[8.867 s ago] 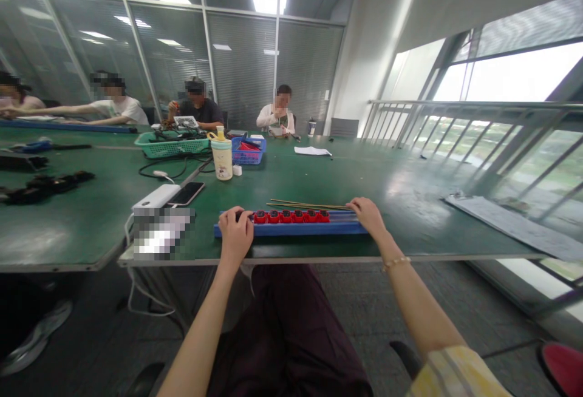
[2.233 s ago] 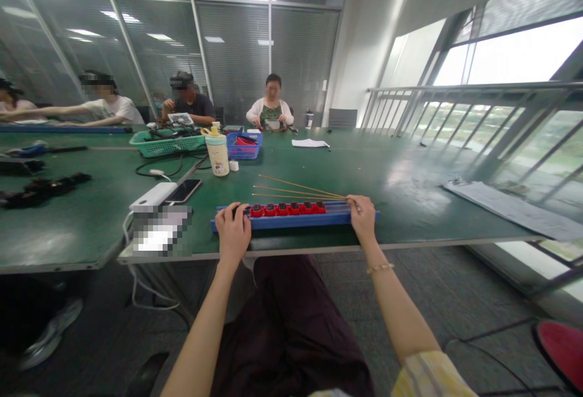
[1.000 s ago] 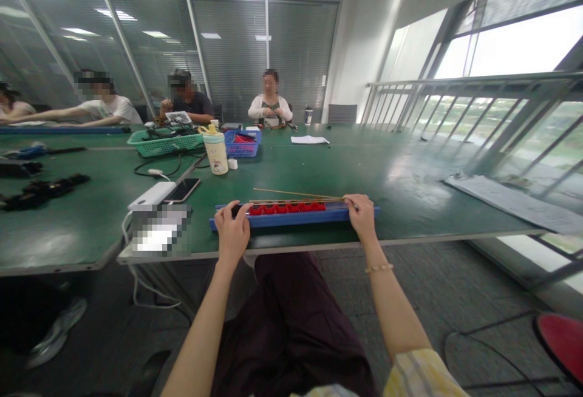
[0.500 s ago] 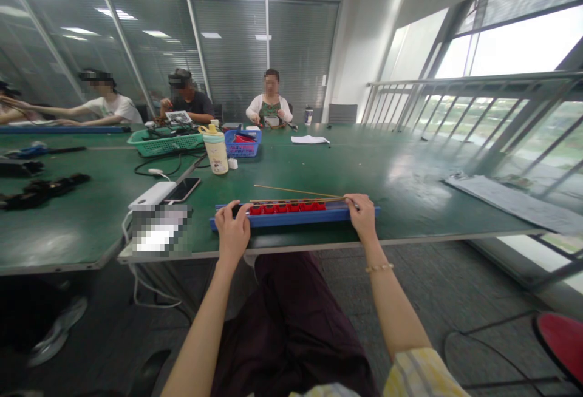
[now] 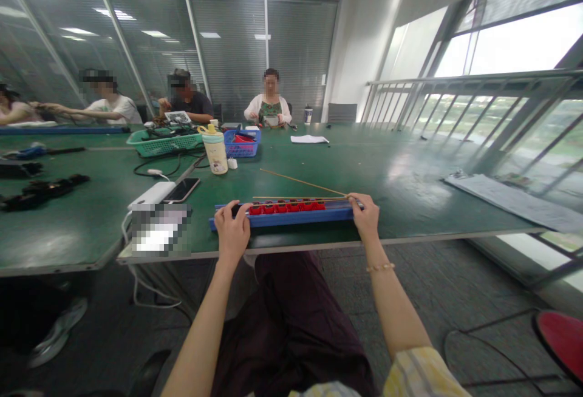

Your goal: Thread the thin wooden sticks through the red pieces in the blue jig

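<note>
A long blue channel-shaped rail lies along the table's front edge, with a row of red pieces set inside it. My left hand is closed over the rail's left end, and a black part shows between its fingers. At the right end, my right hand pinches several thin tan sticks. One stick angles up and away to the left over the tabletop; the others run nearly level above the red pieces. Their exact material cannot be made out.
On the left are a white power bank, a phone, a yellow tumbler, a green basket and a blue basket. A clipboard with papers lies right. Several people sit across the green table.
My right hand has shifted slightly right. The sticks have fanned wider, with the upper one's far end raised. My left hand and the rail stay in place.
</note>
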Available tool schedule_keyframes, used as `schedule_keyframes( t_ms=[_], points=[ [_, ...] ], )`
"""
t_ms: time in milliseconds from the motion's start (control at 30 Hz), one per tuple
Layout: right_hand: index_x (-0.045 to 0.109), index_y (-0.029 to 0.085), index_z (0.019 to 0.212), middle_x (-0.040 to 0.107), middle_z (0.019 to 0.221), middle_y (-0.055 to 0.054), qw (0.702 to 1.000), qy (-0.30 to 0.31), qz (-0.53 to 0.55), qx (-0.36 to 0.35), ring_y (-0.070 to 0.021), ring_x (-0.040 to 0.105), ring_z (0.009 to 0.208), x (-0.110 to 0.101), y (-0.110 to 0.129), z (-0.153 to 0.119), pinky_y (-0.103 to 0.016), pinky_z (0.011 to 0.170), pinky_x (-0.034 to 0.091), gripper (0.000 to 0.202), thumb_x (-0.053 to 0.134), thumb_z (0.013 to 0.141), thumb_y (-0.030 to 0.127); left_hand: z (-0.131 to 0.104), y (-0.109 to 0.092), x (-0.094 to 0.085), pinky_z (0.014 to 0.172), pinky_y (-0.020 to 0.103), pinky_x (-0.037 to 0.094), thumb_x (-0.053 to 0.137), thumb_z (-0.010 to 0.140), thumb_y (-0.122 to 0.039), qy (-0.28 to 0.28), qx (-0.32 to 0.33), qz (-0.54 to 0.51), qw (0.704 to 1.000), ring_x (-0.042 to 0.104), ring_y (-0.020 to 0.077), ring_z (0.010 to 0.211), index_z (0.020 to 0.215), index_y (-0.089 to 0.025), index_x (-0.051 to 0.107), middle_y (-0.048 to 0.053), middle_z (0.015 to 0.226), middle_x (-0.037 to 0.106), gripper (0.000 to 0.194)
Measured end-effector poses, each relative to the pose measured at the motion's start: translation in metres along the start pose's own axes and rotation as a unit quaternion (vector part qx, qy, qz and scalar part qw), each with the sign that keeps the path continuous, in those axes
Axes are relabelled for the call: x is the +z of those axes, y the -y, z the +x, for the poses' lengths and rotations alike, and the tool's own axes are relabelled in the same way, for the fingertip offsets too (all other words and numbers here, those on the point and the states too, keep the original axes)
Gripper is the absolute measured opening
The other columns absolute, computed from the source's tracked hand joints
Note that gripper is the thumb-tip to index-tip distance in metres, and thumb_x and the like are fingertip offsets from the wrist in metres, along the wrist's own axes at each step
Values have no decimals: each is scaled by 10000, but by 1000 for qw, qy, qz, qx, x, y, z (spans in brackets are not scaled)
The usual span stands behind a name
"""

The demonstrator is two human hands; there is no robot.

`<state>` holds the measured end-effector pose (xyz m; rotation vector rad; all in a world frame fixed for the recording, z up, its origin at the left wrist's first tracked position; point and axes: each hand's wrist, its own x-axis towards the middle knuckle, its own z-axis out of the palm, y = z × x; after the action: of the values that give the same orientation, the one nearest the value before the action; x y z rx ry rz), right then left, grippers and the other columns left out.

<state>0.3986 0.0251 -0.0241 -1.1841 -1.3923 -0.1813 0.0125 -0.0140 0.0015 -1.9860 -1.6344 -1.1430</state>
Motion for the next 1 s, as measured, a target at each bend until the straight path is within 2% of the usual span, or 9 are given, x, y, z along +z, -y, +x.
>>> schedule_keyframes(
  t_ms=[400,667,1000],
  points=[
    [727,214,868,752,914,-86,1000,-12,-4,23,-243,672,918,1,0,0,-404,909,489,330,507,928,453,0,0,1,1028,487,361,431,906,-200,-2,0,5,1000,378,302,1150,1209,-286,657,105,1342,485,388],
    [728,184,869,744,931,-112,995,-76,-19,67,-247,663,934,-1,-5,-3,-382,904,481,417,476,936,509,0,-1,1,1029,477,361,424,916,-205,-2,-2,6,1000,379,298,1152,1200,-285,660,98,1341,492,378],
    [728,198,847,750,905,-99,999,-20,-28,35,-245,669,905,3,-7,-1,-392,898,487,415,459,942,499,0,-2,1,1050,470,349,422,925,-213,-1,-3,12,1000,379,292,1159,1212,-249,644,105,1327,494,364]
  ],
)
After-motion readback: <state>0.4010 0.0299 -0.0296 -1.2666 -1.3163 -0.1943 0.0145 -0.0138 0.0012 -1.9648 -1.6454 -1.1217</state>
